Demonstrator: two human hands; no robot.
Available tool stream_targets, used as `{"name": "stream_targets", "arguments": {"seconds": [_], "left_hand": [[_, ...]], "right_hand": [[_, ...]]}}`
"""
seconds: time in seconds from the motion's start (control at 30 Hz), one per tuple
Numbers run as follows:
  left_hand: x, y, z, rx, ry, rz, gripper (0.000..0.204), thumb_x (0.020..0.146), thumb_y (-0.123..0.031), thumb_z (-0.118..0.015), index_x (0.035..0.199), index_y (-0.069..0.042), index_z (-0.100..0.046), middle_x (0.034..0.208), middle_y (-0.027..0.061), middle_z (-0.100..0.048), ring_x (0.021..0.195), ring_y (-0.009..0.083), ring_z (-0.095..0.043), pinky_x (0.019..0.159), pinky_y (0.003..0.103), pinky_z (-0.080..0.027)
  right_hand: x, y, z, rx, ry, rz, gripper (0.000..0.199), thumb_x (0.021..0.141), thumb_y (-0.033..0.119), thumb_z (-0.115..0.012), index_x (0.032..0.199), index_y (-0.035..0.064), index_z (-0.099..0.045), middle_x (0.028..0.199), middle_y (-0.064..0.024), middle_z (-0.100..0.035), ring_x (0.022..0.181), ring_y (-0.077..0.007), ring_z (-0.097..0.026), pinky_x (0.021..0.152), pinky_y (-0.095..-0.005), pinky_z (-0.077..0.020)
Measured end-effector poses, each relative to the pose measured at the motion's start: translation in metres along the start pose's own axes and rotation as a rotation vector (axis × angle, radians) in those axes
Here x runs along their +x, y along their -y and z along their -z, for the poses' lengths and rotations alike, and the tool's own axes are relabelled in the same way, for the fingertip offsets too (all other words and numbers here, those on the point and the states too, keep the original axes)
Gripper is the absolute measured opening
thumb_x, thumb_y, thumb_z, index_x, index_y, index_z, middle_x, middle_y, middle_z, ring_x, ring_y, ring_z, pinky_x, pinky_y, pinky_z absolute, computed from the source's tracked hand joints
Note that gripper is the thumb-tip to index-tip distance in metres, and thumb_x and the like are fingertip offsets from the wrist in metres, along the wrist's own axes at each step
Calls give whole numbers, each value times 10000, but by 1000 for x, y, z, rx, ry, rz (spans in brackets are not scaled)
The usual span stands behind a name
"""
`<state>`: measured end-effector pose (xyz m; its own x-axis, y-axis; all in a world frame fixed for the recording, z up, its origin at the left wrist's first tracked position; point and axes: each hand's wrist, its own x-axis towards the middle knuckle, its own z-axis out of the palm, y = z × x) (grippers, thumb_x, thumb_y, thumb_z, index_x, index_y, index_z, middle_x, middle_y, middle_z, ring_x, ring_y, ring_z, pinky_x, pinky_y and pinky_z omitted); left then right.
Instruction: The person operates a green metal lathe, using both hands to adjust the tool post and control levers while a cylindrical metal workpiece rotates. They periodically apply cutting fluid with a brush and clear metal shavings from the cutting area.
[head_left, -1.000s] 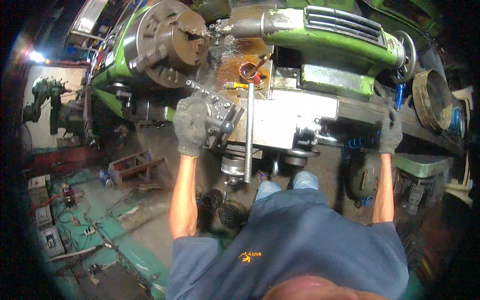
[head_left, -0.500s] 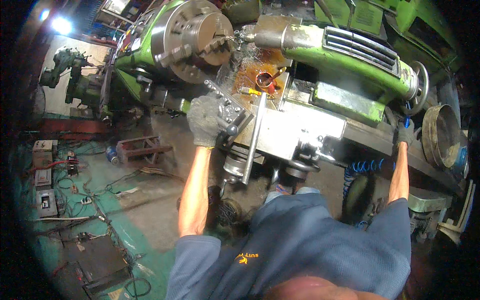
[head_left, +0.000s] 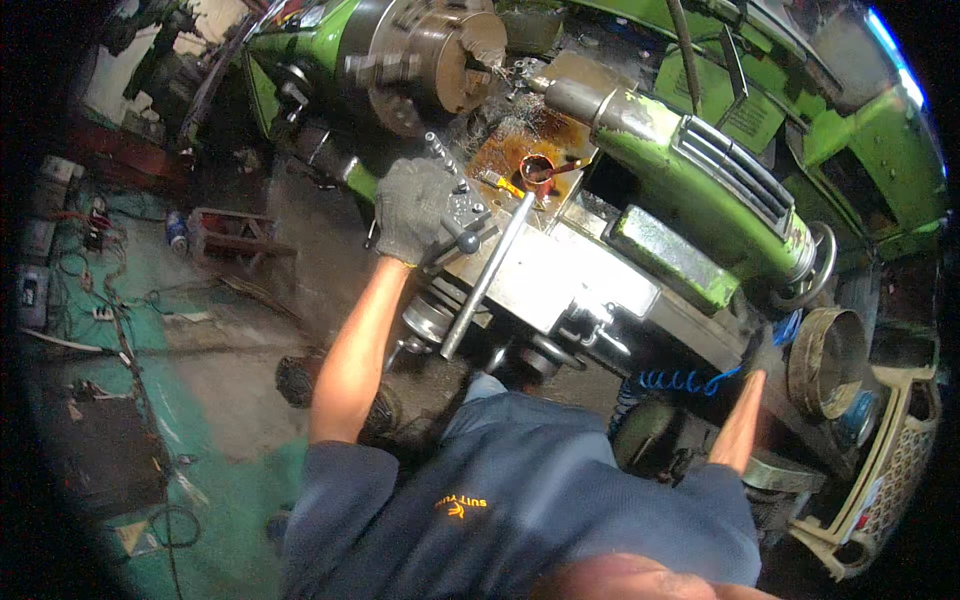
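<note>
Resting on the one tool post, my left hand is gloved in grey, its fingertips hidden from me, so I cannot tell whether it is closed on anything. Just beside it, one lever with a single dark ball knob sticks out toward me. My right hand is out on the far right, dark and blurred; I cannot tell how wide its fingers stand or whether they hold anything. Near it I count one blue object, one coiled blue hose and one round metal drum.

The tool post sits between one large chuck, smeared with blur at the upper left, and one bright flat metal slide to its right. One long grey bar lies aslant across the slide's left part, its lower end jutting past the edge toward me.

Beyond the bar, on a brown, oily surface, I have one reddish cup with one stick leaning out of it, and one yellow-handled tool beside it. One green tailstock stretches away at the right, one handwheel at its end.
</note>
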<state>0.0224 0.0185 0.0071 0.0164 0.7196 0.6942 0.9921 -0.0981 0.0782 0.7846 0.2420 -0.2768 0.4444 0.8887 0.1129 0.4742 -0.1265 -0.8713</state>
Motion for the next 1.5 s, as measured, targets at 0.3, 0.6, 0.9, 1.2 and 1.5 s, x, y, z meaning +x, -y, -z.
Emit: {"name": "stream_targets", "arguments": {"seconds": [0.3, 0.6, 0.9, 1.2, 1.5], "left_hand": [[9, -14, 15, -15, -43, 7, 195, 806, -295, -603, 762, -114, -658, 752, 118, -607, 763, 335, -590, 664, 460, -437], [-3, 2, 1, 79, -21, -20, 159, 748, -244, -612, 816, -127, -695, 792, 87, -638, 764, 301, -612, 687, 437, -472], [-4, -1, 6, -17, -51, 90, 186, 832, -261, -596, 735, -122, -672, 761, 121, -629, 754, 338, -597, 681, 485, -447], [-4, 0, -6, -83, -106, 238, 295, 857, -292, -562, 666, -84, -646, 747, 173, -639, 757, 352, -609, 705, 504, -469], [-1, -4, 3, -67, -80, 179, 276, 882, -295, -533, 686, -144, -657, 760, 148, -629, 742, 337, -601, 724, 506, -447]], "right_hand": [[-152, 86, 54, 254, 117, -120, 493, 908, 271, -737, 1241, -59, -586, 992, -95, -674, 882, -231, -633, 829, -386, -530], [-203, 256, 22, 69, 516, 289, 514, 930, 114, -683, 1396, -21, -515, 1285, -110, -635, 1110, -195, -624, 990, -342, -485], [-267, 433, -85, -160, 524, 708, 326, 922, 192, -667, 1212, 43, -658, 1113, -99, -726, 981, -200, -686, 861, -339, -521], [-267, 460, -163, -239, 765, 638, 480, 787, 305, -752, 1195, 83, -632, 1000, -179, -719, 936, -328, -698, 834, -414, -525], [-265, 482, -186, -260, 863, 503, 531, 812, 317, -737, 1272, 80, -616, 1178, -179, -693, 1109, -339, -658, 929, -432, -504]]}}
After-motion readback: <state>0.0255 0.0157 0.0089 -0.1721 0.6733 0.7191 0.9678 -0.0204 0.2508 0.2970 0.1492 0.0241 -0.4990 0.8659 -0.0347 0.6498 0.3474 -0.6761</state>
